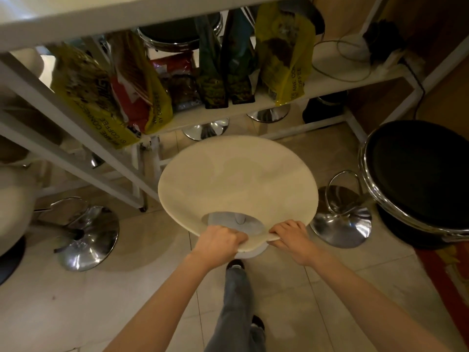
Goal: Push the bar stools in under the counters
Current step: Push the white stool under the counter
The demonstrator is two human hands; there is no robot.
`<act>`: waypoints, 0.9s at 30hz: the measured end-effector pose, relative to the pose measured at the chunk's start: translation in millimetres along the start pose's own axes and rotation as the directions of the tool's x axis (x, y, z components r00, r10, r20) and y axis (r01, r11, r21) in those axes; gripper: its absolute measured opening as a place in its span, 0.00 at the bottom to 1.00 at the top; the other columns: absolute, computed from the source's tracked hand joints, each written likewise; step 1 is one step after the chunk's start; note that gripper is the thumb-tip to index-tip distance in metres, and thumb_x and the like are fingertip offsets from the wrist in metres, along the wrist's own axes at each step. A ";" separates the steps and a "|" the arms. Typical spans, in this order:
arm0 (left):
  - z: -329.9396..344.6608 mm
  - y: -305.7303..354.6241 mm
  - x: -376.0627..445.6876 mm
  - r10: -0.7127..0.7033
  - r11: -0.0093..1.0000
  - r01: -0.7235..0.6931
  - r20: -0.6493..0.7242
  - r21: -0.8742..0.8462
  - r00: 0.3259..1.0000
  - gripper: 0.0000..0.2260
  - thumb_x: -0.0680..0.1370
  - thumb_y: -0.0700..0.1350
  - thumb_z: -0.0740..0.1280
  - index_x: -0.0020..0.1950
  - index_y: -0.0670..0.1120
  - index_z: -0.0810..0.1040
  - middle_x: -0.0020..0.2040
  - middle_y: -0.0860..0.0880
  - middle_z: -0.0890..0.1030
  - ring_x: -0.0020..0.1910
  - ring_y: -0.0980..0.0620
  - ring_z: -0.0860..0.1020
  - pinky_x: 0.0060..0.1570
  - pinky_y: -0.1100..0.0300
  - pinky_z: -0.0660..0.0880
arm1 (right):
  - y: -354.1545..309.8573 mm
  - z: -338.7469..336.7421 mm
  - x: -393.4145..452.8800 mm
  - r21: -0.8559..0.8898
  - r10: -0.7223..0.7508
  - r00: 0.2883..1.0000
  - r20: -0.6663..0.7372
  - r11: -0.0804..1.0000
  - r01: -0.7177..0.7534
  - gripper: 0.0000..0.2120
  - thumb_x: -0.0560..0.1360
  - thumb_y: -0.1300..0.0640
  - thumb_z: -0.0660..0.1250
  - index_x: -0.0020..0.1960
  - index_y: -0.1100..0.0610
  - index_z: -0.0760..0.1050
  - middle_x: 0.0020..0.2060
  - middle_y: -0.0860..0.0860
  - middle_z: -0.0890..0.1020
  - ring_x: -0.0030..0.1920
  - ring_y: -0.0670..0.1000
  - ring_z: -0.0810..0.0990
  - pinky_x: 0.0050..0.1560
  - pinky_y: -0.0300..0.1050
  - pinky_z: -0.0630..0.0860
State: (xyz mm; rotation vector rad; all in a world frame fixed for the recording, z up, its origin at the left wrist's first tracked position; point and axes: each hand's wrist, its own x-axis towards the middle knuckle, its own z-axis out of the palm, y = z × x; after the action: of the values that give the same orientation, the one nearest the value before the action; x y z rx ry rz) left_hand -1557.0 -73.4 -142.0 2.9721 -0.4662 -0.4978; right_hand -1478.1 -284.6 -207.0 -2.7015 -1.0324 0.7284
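Both hands are on the cream stool (237,179) now, left hand (218,241) and right hand (289,236) each curled tight round the near lip beside the cut-out handle. The seat sits just out from the white bench (106,19), its far edge close to the shelf of coffee bags (281,57). This looks like the push itself. Next it wants a straight shove forward, steering between the frame leg (142,174) and the black stool (418,174) waiting well to the right.

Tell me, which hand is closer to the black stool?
Right. The right hand grips the cream seat's near edge on the side toward the black stool; the left hand grips that edge farther away.
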 end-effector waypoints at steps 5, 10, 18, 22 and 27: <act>-10.2 -25.3 28.9 -0.038 0.998 0.037 -0.028 -0.044 0.999 0.10 0.72 0.40 0.58 0.48 0.47 0.78 0.39 0.45 0.81 0.37 0.43 0.78 0.32 0.57 0.62 | 7.7 -25.0 34.3 0.006 -0.020 0.999 0.035 1.000 0.020 0.17 0.80 0.43 0.53 0.59 0.52 0.71 0.58 0.48 0.76 0.60 0.51 0.68 0.59 0.45 0.58; -23.3 -51.6 53.2 -0.021 0.998 0.023 -0.038 0.065 0.999 0.04 0.58 0.44 0.68 0.31 0.52 0.77 0.21 0.54 0.74 0.18 0.54 0.71 0.20 0.66 0.54 | 19.3 -46.4 69.9 0.020 -0.033 0.998 0.055 0.999 0.032 0.18 0.79 0.41 0.53 0.58 0.53 0.72 0.57 0.49 0.77 0.60 0.51 0.68 0.61 0.48 0.60; -28.7 -84.7 95.4 -0.017 1.000 0.018 -0.033 0.017 0.999 0.11 0.56 0.43 0.73 0.35 0.53 0.79 0.24 0.54 0.77 0.20 0.54 0.74 0.16 0.67 0.65 | 44.1 -73.1 122.7 0.026 -0.065 0.994 0.086 0.998 0.063 0.26 0.76 0.36 0.48 0.58 0.52 0.71 0.56 0.48 0.76 0.60 0.52 0.67 0.59 0.46 0.58; -43.1 -87.7 113.8 -0.030 0.998 0.033 -0.048 0.048 0.998 0.13 0.50 0.46 0.78 0.30 0.54 0.78 0.21 0.55 0.75 0.18 0.56 0.72 0.15 0.67 0.60 | 54.3 -89.7 142.7 0.050 -0.087 0.990 0.108 0.995 0.082 0.19 0.79 0.41 0.53 0.60 0.52 0.71 0.57 0.49 0.75 0.61 0.51 0.66 0.62 0.45 0.57; -46.6 -80.3 126.2 -0.089 0.993 0.091 -0.032 0.080 0.996 0.15 0.49 0.48 0.79 0.29 0.53 0.78 0.19 0.53 0.74 0.15 0.54 0.71 0.17 0.66 0.54 | 70.3 -99.5 154.5 0.015 -0.137 0.980 0.142 0.991 0.136 0.19 0.79 0.41 0.53 0.62 0.51 0.70 0.59 0.48 0.75 0.62 0.52 0.66 0.64 0.45 0.57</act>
State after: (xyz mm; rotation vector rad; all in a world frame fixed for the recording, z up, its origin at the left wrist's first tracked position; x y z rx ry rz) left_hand -1405.2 -34.8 -147.6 3.0849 -0.3593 -0.4553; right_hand -1288.4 -232.5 -201.9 -2.5737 -1.2322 0.9073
